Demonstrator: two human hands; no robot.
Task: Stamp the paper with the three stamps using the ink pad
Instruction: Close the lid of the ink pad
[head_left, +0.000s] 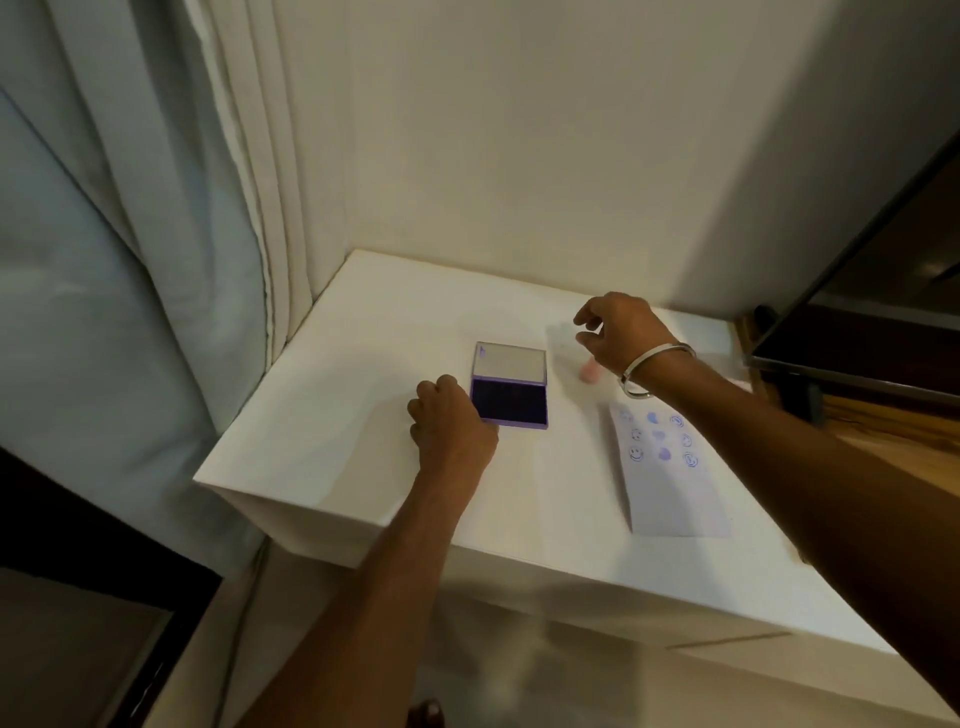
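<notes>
Curtains (130, 208), pale grey-white fabric in long folds, far left, hanging down past the left edge of the white rectangular surface (337, 415). Left hand (449, 421) next, resting knuckles-up on that surface, fingers (431, 395) curled into a loose fist against the near-left corner of the purple rectangular ink pad (509, 402); whether anything is pinched inside the fist, impossible to tell. Ink pad case open, dark violet pad facing up, pale lid (510, 361) tipped up at the far side. Just right of the pad, small pink blurred stamp (589, 370) standing on the surface, partly behind the right wrist. Right hand (621, 325) above and beyond it, fingers (587, 314) spread and slightly bent, clasping nothing, apart from the pink stamp. Silver metal bangle (652, 369) round the right wrist. Further right, white rectangular sheet of paper (675, 499) lying flat near the front-right of the surface, partly under the right forearm, carrying three rows of blue-purple stamped marks (660, 439), among them smiley faces and solid round shapes. Other two stamps not made out. Dark framed panel (857, 332) at the far right edge.
</notes>
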